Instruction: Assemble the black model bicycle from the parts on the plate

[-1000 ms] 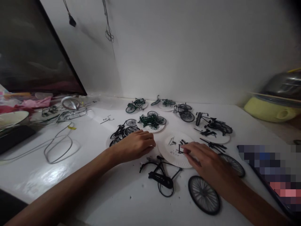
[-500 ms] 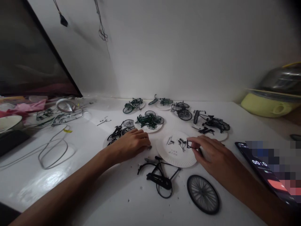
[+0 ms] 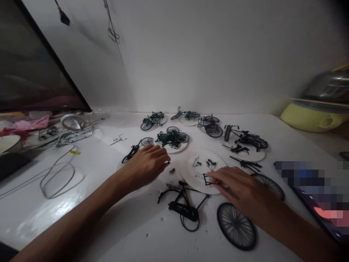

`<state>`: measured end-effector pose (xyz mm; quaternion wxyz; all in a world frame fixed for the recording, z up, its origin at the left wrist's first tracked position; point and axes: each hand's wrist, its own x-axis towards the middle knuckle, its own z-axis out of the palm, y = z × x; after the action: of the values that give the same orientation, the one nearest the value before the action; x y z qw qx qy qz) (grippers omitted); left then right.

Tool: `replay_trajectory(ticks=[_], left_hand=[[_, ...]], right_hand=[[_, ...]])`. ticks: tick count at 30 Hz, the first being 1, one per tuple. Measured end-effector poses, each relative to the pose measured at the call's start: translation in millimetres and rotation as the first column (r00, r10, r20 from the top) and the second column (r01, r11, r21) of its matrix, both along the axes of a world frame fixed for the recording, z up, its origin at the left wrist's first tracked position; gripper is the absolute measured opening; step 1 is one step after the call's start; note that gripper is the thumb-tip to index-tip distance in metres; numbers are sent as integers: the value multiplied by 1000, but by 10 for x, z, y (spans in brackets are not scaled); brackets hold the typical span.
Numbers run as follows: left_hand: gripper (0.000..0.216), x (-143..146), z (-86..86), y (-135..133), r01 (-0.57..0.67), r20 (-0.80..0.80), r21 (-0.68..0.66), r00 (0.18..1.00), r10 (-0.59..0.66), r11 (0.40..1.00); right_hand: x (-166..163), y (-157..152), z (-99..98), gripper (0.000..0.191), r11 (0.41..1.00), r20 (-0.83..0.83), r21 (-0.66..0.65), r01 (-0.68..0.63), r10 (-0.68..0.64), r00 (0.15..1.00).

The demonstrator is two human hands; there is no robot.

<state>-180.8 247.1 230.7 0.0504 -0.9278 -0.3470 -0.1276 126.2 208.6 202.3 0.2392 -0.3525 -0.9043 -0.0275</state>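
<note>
My right hand (image 3: 237,185) pinches a small black rectangular frame (image 3: 206,179) over the near edge of a white paper plate (image 3: 188,176). On that plate lie small silver and black parts (image 3: 196,162). My left hand (image 3: 152,159) is closed, palm down, left of the plate; a dark speck shows at its fingertips, too small to name. Just below those fingers rests a small dark metal part (image 3: 172,171). Nearer to me lies a black miniature bicycle frame (image 3: 184,203) with saddle and mudguards. A loose spoked wheel (image 3: 236,226) lies to its right.
Miniature bicycles stand or lie on plates at the back, including green bicycle parts (image 3: 173,138) and a black bicycle (image 3: 247,140). Another wheel (image 3: 269,185) is partly behind my right hand. A phone (image 3: 308,196) lies right. Wires (image 3: 58,178) and a monitor (image 3: 35,62) are left.
My right hand has moved left and nearer to me with the black frame, uncovering a wheel and black parts behind it. My left hand has shifted slightly up and left, away from the small metal part.
</note>
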Motion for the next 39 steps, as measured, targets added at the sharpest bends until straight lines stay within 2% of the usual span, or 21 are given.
replay_trajectory(ticks=[2,5,11,17,21,27,39], left_hand=[[14,-28,-12,31,-31,-2,-8,1000,31,999],[14,-69,-30,71,-48,-6,8,999,48,999],[16,-81,-8,88,-73,31,23,997,72,997],[17,6,-7,5,84,34,-71,996,-82,994],[20,38,-64,-9,141,10,-116,990,-141,983],[13,31,-97,21,194,28,-124,981,-192,973],[15,25,-86,10,177,17,-150,984,-176,973]], right_hand=[[-7,-9,-3,21,999,-9,-26,-27,27,1000],[6,1,17,17,1000,-24,1,-5,5,1000],[129,82,88,19,978,-70,87,188,-182,981],[233,157,119,19,940,-111,128,318,-305,946],[318,212,121,17,915,-122,146,375,-359,925],[351,233,85,17,919,-93,104,381,-373,923],[188,138,84,20,939,-70,108,326,-320,945]])
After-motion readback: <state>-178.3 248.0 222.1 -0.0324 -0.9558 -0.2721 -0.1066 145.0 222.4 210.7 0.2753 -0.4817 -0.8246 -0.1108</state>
